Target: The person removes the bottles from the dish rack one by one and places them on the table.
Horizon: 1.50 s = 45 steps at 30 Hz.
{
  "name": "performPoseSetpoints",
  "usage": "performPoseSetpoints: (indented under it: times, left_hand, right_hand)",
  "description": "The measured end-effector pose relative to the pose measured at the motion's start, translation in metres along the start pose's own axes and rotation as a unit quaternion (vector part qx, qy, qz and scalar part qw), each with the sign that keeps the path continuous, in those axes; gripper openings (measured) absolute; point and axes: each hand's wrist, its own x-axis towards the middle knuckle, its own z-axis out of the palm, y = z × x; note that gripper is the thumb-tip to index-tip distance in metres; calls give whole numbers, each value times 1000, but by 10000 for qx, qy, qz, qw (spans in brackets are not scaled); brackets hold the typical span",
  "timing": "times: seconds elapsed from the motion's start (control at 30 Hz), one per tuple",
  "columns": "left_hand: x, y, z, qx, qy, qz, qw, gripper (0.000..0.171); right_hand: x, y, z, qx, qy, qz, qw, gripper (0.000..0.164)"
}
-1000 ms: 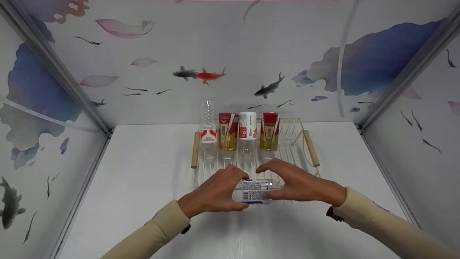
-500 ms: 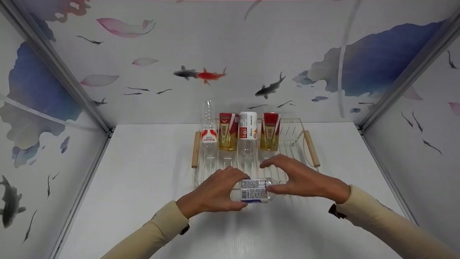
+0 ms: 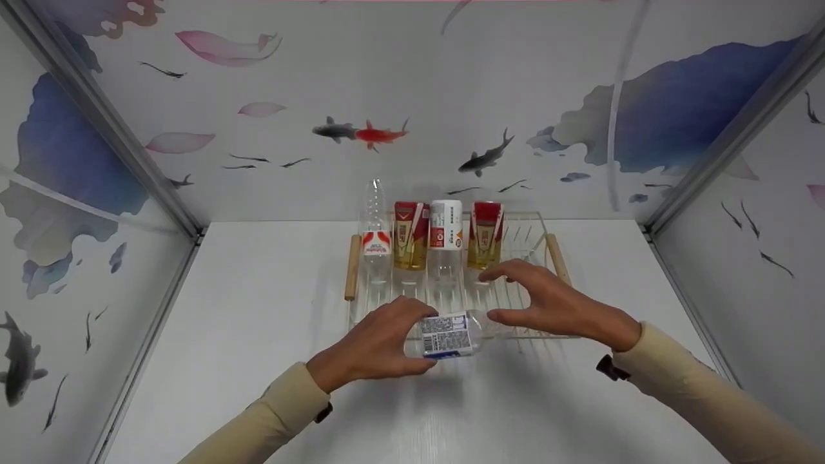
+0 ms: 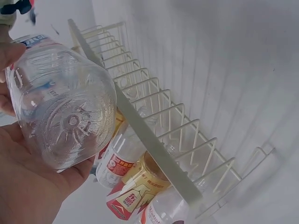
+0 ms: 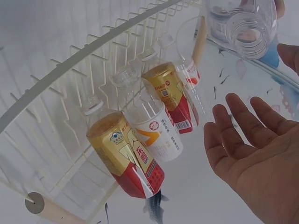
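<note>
Ok so the left forearm [image 3: 264, 412] and right forearm [image 3: 722, 399] both angle inward, left hand [image 3: 370, 341] curved into a proper grip with the thumb on the near side, while the right hand [image 3: 557, 303] hangs slightly farther forward, fingers loosely spread opposite its thumb like a lazy C.
</note>
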Motion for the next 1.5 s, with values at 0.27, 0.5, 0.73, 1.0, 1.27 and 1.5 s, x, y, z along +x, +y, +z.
performPoseSetpoints:
  times: [0.27, 0.5, 0.73, 1.0, 1.27, 1.5]
  left_hand:
    - [-10, -7, -6, -173, 148, -79, 9997, 67]
    - [-15, -12, -11, -427, 337, -171, 9984, 66]
    - [-19, -15, -16, -484, 530, -152, 9973, 69]
    - [-23, -19, -21, -537, 776, -228, 9953, 70]
    - [-28, -22, -26, -620, 1091, -241, 9918, 74]
    - [-32, -29, -32, -997, 1366, -158, 9855, 74]
  right_hand:
    - [2, 6, -1, 24, 98, 132, 9999, 56]
    - [3, 10, -2, 32, 211, 145, 9997, 55]
    - [4, 13, -3, -17, 240, 259, 9994, 54]
    - [6, 19, -5, 20, 371, 253, 9990, 52]
    - [8, 27, -5, -21, 489, 298, 9984, 51]
    - [11, 36, -7, -45, 524, 401, 9978, 50]
